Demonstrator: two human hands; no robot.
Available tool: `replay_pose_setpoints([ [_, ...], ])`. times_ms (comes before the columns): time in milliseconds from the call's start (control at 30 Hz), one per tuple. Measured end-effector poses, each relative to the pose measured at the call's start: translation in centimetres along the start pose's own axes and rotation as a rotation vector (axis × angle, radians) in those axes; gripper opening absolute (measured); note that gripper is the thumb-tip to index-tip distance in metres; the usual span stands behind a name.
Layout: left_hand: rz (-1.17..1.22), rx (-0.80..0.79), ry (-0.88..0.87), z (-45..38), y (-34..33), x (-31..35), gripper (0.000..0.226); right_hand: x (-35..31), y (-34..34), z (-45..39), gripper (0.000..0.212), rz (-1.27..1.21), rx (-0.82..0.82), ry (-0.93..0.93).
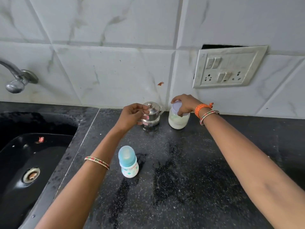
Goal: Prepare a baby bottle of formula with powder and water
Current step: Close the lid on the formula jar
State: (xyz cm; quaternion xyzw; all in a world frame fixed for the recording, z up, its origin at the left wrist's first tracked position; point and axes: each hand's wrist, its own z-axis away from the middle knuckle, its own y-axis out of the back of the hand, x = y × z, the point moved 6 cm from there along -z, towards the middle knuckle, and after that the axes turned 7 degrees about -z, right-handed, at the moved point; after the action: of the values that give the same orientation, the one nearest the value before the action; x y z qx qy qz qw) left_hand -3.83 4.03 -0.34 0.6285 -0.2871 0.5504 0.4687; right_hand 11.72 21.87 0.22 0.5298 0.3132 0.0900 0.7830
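Black speckled counter (181, 162) carries the capped baby bottle (128, 162) at lower centre, while above it the right hand (184, 104) clasps the lid of the powder jar (179, 119) and the left hand (132, 114), fingers loosely curled and empty, hovers at the steel pot (151, 115).

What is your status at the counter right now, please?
Right hand gripping jar lid. Left hand loosely curled by steel pot, holding nothing. Bottle capped, untouched. Nothing in the way.
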Motion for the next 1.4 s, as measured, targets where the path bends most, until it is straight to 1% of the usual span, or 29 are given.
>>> replay_pose_setpoints([
  [100, -0.006, -0.002, 0.006, 0.7, 0.3, -0.4, 0.026, -0.4, -0.3, -0.3, 0.073, 0.014, 0.001, 0.005],
  [167, 0.01, -0.007, 0.0, 1.6, 0.6, -0.4, 0.027, -0.5, -1.1, 0.1, 0.074, 0.078, 0.011, -0.047],
  [200, 0.019, -0.003, -0.002, 2.2, 0.9, -0.5, 0.027, -0.8, -1.2, 1.0, 0.072, 0.123, 0.062, -0.087],
  [233, 0.031, 0.006, -0.002, 3.0, 1.3, -0.7, 0.027, -1.4, -1.3, 2.1, 0.07, 0.132, 0.154, -0.104],
  [267, 0.042, 0.021, 0.0, 3.6, 1.8, -1.0, 0.028, -2.6, -1.4, 3.7, 0.067, 0.082, 0.259, -0.076],
  [300, 0.054, 0.042, 0.003, 4.5, 2.3, -1.4, 0.029, -4.0, -2.1, 5.6, 0.064, -0.041, 0.331, -0.003],
  [333, 0.067, 0.07, 0.009, 5.5, 2.9, -2.0, 0.03, -5.4, -3.4, 7.7, 0.06, -0.22, 0.336, 0.086],
  [367, 0.084, 0.105, 0.02, 6.4, 3.4, -2.8, 0.031, -6.8, -5.3, 10.0, 0.058, -0.393, 0.279, 0.164],
  [400, 0.089, 0.148, 0.033, 7.4, 3.9, -3.7, 0.031, -8.0, -7.6, 12.1, 0.058, -0.513, 0.199, 0.218],
  [467, 0.073, 0.216, 0.062, 9.0, 4.6, -5.8, 0.03, -9.5, -12.3, 15.1, 0.069, -0.576, 0.115, 0.262],
  [533, 0.056, 0.219, 0.128, 10.3, 4.6, -8.1, 0.026, -10.1, -16.3, 16.3, 0.081, -0.622, 0.111, 0.254],
  [567, 0.061, 0.2, 0.179, 10.9, 4.3, -9.2, 0.022, -10.2, -17.7, 16.5, 0.08, -0.679, 0.11, 0.246],
  [667, 0.102, 0.121, 0.303, 12.5, 2.5, -11.3, 0.019, -10.4, -19.9, 17.1, 0.06, -0.824, 0.148, 0.225],
  [767, 0.174, 0.105, 0.316, 13.1, 1.1, -12.1, 0.019, -9.9, -20.1, 17.5, 0.053, -0.861, 0.203, 0.175],
  [833, 0.157, 0.114, 0.301, 13.0, 0.9, -12.3, 0.021, -9.6, -19.8, 17.6, 0.052, -0.834, 0.227, 0.16],
  [933, 0.168, 0.083, 0.279, 12.7, 0.2, -12.1, 0.022, -8.9, -18.9, 17.7, 0.05, -0.803, 0.275, 0.144],
  [1067, 0.165, 0.041, 0.238, 12.0, -0.6, -10.7, 0.023, -6.8, -16.3, 16.8, 0.05, -0.787, 0.385, 0.111],
  [1200, 0.113, 0.025, 0.225, 10.7, -1.4, -10.1, 0.023, -3.8, -13.2, 14.7, 0.049, -0.802, 0.435, 0.066],
  [1300, 0.066, 0.017, 0.239, 9.9, -1.8, -10.6, 0.023, -2.3, -12.1, 13.2, 0.05, -0.803, 0.43, 0.038],
  [1400, 0.035, 0.017, 0.23, 9.5, -2.3, -11.1, 0.024, -1.4, -12.5, 11.3, 0.051, -0.778, 0.375, 0.034],
])
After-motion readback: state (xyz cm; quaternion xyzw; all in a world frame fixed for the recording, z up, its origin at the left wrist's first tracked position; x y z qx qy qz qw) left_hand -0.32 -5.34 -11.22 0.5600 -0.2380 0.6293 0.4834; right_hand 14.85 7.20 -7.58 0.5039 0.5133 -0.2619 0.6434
